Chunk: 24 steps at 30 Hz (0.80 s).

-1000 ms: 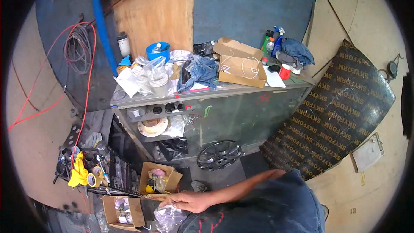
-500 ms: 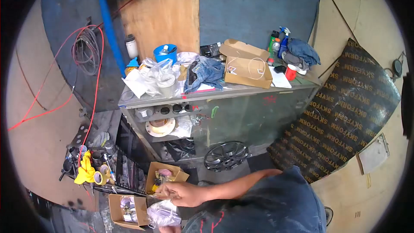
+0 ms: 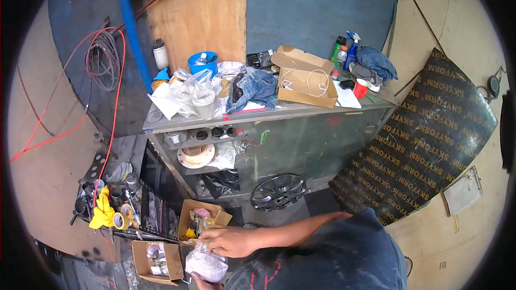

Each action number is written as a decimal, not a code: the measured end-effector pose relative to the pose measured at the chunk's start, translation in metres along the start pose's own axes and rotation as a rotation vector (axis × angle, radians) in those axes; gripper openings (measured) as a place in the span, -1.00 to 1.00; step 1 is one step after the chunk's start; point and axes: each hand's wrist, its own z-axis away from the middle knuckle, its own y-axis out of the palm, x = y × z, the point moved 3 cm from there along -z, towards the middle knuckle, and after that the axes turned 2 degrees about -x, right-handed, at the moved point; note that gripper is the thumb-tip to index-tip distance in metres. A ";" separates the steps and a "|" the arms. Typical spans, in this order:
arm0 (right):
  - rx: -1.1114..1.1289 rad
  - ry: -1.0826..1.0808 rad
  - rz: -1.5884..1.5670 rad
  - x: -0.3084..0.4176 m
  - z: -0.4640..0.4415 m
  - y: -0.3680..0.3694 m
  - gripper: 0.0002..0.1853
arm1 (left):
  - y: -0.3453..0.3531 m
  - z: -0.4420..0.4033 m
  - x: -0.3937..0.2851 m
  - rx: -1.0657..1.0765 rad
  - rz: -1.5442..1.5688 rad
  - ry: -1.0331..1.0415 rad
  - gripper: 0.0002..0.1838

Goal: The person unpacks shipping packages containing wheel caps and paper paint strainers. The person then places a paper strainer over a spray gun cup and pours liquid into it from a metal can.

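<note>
A clear plastic bag with pale, purplish contents (image 3: 206,266) hangs between my hands at the bottom of the view. The fingers of my right hand (image 3: 231,240) are closed on its upper part. Below, my left hand (image 3: 206,283) grips the bag's lower edge, mostly hidden by the bag and the frame edge. Just left of the bag is an open cardboard box (image 3: 141,262) with small wrapped items inside. Behind my right hand stands another open box (image 3: 219,217), holding pink and yellow items.
A grey cabinet (image 3: 301,145) carries rags, plastic bags and an open carton (image 3: 306,92). At its foot lies a black wheel cover (image 3: 278,192). Tape rolls and a yellow glove (image 3: 102,210) sit on the left rack (image 3: 153,212). A dark printed board (image 3: 419,139) leans at right.
My right hand first moved up off the bag, then came back down onto its top. My left hand has come into view under the bag. The view has shifted slightly.
</note>
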 end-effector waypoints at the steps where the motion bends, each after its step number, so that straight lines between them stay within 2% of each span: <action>1: 0.001 -0.001 0.000 -0.003 0.000 -0.001 -0.78 | -0.006 -0.003 0.005 -0.001 0.001 0.000 -0.05; 3: 0.224 -0.010 0.233 -0.011 0.001 0.004 -0.75 | -0.016 -0.008 0.013 0.032 -0.031 0.023 -0.06; 7: 0.388 0.101 0.211 -0.012 -0.001 0.008 -0.73 | -0.030 -0.022 0.027 0.051 -0.057 0.051 -0.09; 9: 0.261 0.145 0.168 -0.011 0.001 0.005 -0.74 | -0.026 -0.015 0.021 0.072 -0.039 0.102 -0.18; 13: 0.340 0.223 0.294 -0.018 -0.003 0.010 -0.76 | -0.019 -0.007 0.013 0.020 -0.070 0.186 -0.25; 15: 0.262 0.224 0.323 -0.023 0.000 0.015 -0.71 | -0.028 -0.015 0.023 -0.014 -0.060 0.151 -0.30; 16: 0.263 0.224 0.323 -0.029 0.003 0.023 -0.71 | -0.025 -0.012 0.021 -0.015 -0.059 0.150 -0.30; 18: 0.000 0.104 0.394 -0.032 0.008 0.027 -0.61 | -0.019 -0.006 0.014 0.031 -0.060 0.178 -0.28; 21: -0.042 0.134 0.298 -0.028 0.008 0.026 -0.50 | -0.022 -0.011 0.018 0.027 -0.027 0.194 -0.26; 24: -0.126 0.093 0.235 -0.018 0.007 0.021 -0.57 | -0.017 -0.006 0.015 0.043 -0.003 0.236 -0.21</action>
